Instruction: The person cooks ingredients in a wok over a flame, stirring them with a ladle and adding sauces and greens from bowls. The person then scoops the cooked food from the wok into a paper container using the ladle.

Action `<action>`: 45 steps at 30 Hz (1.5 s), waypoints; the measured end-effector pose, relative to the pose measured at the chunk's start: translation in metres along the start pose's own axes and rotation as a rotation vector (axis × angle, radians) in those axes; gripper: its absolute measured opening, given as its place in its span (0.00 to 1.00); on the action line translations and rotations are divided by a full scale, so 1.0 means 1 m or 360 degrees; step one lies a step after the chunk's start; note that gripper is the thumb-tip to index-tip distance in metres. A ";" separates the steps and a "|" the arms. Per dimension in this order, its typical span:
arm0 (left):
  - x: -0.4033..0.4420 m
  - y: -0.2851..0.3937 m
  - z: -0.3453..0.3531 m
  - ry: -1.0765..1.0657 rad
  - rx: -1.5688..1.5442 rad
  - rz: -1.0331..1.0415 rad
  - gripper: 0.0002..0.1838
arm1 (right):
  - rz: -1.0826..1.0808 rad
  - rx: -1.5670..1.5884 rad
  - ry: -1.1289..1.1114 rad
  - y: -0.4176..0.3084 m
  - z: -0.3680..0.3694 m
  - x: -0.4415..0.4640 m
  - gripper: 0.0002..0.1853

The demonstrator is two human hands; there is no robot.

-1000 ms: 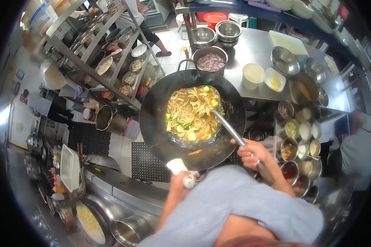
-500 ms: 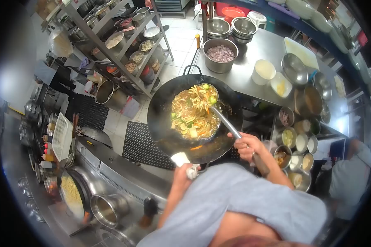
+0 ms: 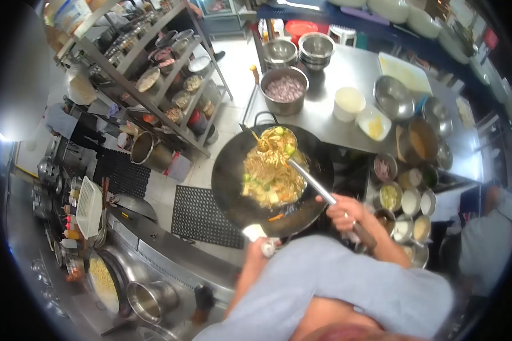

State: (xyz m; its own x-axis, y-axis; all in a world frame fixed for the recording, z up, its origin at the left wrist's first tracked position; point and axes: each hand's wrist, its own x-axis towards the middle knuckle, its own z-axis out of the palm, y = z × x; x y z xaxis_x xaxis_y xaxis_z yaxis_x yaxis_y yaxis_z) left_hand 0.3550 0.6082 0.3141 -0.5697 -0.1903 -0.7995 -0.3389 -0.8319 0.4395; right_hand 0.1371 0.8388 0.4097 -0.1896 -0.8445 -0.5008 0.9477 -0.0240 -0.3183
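Note:
A large dark wok (image 3: 226,190) holds stir-fried noodles (image 3: 270,182) with green and orange vegetable pieces. My right hand (image 3: 346,213) is wrapped round the handle of a metal ladle (image 3: 307,177). The ladle's bowl is heaped with noodles and green pieces over the wok's far side. At the wok's near rim, my left hand (image 3: 256,253) grips a folded white cloth (image 3: 255,232). Whether the cloth is round the wok's near handle is hidden.
Behind the wok, a pot of chopped pinkish pieces (image 3: 287,108) stands on a steel counter (image 3: 338,68). Several ingredient bowls lie to the right, near another person (image 3: 486,238). A shelf rack (image 3: 122,82) stands back left. Left are a pan of yellow noodles (image 3: 101,281) and a steel pot (image 3: 168,292).
My view has shifted, so the wok sits a little lower in it. The heaped ladle has moved slightly towards the wok's far left. Both hands keep their grips.

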 end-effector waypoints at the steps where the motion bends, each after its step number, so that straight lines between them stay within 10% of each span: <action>1: 0.004 -0.003 -0.005 -0.0037 -0.0022 0.0026 0.17 | 0.0028 0.0014 0.0021 0.001 -0.004 0.001 0.21; 11: 0.000 0.001 -0.010 -0.0185 0.0583 0.0555 0.19 | -0.0048 -0.0169 0.0424 0.004 -0.003 -0.011 0.19; 22: -0.005 0.018 0.013 -0.0090 0.0028 0.0207 0.17 | -0.0097 -0.0186 0.0475 0.002 0.012 -0.024 0.19; 38: 0.006 0.009 -0.011 -0.0175 0.0905 0.0479 0.17 | -0.0132 -0.0145 0.0353 0.005 0.027 -0.037 0.20; 45: 0.004 0.016 -0.003 -0.0154 0.0469 0.0232 0.18 | -0.0116 0.0042 0.0291 0.016 0.019 -0.037 0.19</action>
State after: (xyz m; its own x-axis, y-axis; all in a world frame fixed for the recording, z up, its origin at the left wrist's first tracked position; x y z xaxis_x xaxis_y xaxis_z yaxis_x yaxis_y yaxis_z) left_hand 0.3498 0.5928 0.3162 -0.6919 -0.2340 -0.6830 -0.4423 -0.6104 0.6571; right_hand 0.1646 0.8591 0.4382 -0.2992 -0.7290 -0.6156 0.9357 -0.0978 -0.3390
